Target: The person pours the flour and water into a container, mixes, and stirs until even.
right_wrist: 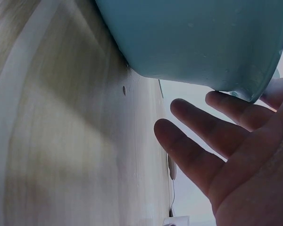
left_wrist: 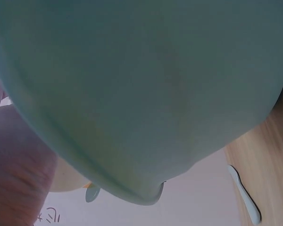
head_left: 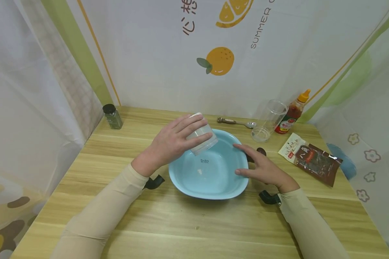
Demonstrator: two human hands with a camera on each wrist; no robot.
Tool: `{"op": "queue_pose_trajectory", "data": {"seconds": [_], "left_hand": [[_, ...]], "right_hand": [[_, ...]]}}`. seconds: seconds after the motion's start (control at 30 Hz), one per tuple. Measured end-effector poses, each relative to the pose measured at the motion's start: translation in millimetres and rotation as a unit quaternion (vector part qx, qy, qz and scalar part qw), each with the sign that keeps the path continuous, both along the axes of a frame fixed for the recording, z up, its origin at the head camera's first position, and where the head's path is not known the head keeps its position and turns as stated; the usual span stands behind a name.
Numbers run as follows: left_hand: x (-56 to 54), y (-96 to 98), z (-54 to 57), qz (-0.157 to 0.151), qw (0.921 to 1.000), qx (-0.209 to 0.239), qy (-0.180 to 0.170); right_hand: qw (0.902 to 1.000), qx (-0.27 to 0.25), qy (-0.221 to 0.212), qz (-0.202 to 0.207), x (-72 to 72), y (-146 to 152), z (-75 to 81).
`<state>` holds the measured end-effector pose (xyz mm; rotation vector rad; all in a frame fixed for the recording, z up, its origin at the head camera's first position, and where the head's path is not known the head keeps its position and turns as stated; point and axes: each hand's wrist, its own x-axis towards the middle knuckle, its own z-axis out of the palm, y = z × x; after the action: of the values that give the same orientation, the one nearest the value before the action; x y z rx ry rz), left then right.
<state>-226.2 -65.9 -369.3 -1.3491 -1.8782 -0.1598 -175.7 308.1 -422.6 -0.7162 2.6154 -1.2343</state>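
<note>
A light blue basin (head_left: 210, 183) marked "bdo" sits on the wooden table. Above its far left part, my left hand (head_left: 183, 135) grips a whitish, see-through jar (head_left: 202, 138), tilted with its lower end over the basin. A small pale patch shows on the basin floor. My right hand (head_left: 262, 167) is at the basin's right rim, thumb and forefinger over the edge. In the right wrist view its other fingers (right_wrist: 193, 150) reach out fairly straight beside the basin wall. The basin's outer wall (left_wrist: 146, 94) fills most of the left wrist view and hides the jar.
A dark brown rounded thing (head_left: 261, 151) lies partly hidden behind my right hand. Along the back are a spoon (head_left: 228, 121), a clear tumbler (head_left: 266, 124) and a red sauce bottle (head_left: 290, 117). A brown spice packet (head_left: 314, 160) lies right; a green spice jar (head_left: 112, 118) stands back left.
</note>
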Motion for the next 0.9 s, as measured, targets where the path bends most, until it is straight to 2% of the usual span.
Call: {"op": "queue_pose_trajectory", "data": {"seconds": [0.2,0.53,0.9], "left_hand": [[0.1,-0.7,0.8,-0.003,0.9999,-0.004,-0.009],[-1.0,-0.1,-1.1,-0.006,1.0000,-0.004,0.002],[-1.7,0.7,-2.0,-0.012,0.9999,-0.001,-0.005]], "right_hand": [[1.0000,-0.001,0.000,0.002,0.2,0.0,0.6],[1.0000,-0.001,-0.004,-0.002,-0.4,0.8,-1.6],[1.0000,0.002,0.003,0.001,-1.4,1.4,-2.1]]}}
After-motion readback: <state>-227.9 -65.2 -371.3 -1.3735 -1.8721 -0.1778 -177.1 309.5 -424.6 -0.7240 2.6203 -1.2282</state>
